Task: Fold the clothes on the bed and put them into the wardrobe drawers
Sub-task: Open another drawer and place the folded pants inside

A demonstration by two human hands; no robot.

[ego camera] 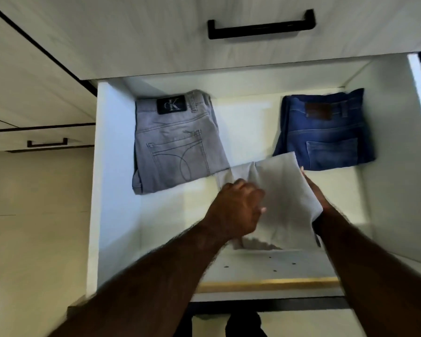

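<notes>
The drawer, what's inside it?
Folded grey jeans, folded blue jeans, and a white cloth held by both hands. What's beneath the cloth is hidden.

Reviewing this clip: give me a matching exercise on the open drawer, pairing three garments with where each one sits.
Things:
1. grey jeans
2. blue jeans
3. pale folded garment

Places:
A. right side of the drawer, at the back
B. between the left hand and right hand, front centre
C. left side of the drawer, at the back

Pairs: 1-C, 2-A, 3-B

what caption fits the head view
Both hands lower a folded white garment into an open drawer between grey jeans and blue jeans.
</notes>
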